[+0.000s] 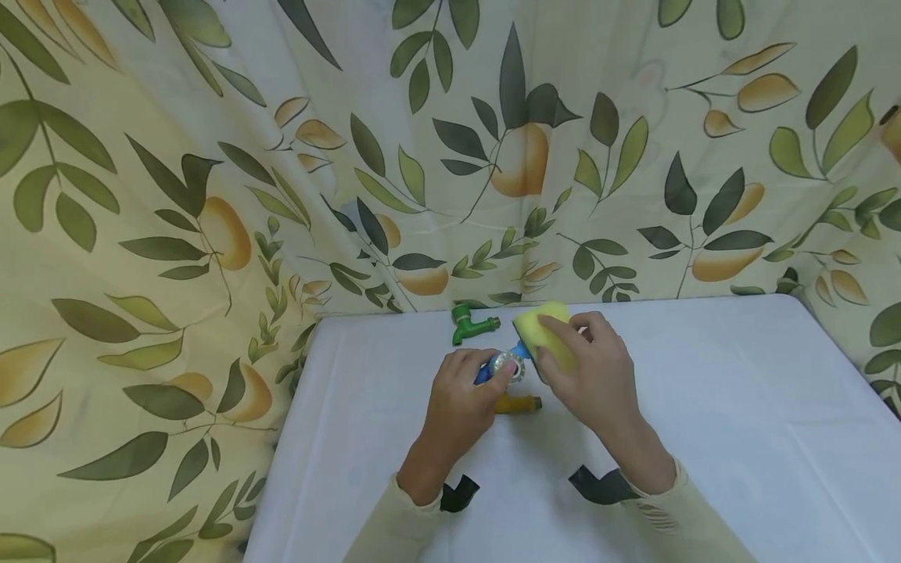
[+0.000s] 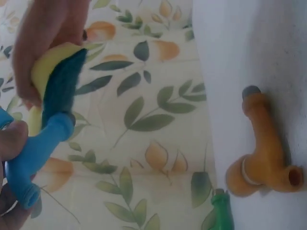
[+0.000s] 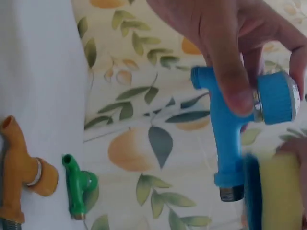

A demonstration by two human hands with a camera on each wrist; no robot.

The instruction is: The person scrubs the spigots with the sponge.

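My left hand (image 1: 470,391) grips a blue plastic tap (image 1: 508,366) by its body, holding it above the white table (image 1: 704,407); the right wrist view shows those fingers around the blue tap (image 3: 225,139) beside its knob. My right hand (image 1: 587,361) holds a yellow sponge (image 1: 545,332) and presses it against the tap's spout end. In the left wrist view the sponge (image 2: 57,86) has its dark scouring side against the blue tap (image 2: 38,153). An orange tap (image 1: 517,403) lies on the table just under my hands. A green tap (image 1: 468,322) lies near the table's far edge.
A leaf-and-fruit print curtain (image 1: 211,195) hangs behind and to the left of the table. The orange tap (image 2: 264,153) and green tap (image 2: 221,211) lie close together near the table's back edge. Bare white tabletop stretches to the right and toward me.
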